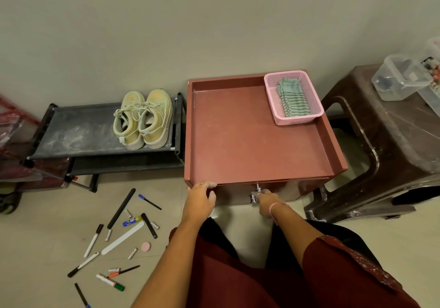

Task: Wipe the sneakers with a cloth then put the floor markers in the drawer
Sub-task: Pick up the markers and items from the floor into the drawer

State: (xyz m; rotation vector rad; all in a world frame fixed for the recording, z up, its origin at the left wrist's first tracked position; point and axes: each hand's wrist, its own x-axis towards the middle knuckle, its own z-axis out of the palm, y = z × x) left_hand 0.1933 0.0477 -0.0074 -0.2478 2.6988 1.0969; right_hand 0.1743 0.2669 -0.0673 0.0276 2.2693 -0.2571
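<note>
Metal drawer handle [254,195] pinched in right-hand fingers [261,192], markers [112,238] well apart.

No text, brand, number or sign can be read. Some print is carried on the blue-and-yellow tube [132,221] lying among the markers on the floor, but it is too small and blurred to be made out.

Plain wall [166,22], pale floor [381,248], brown, perhaps plastic, stool [392,141].
</note>
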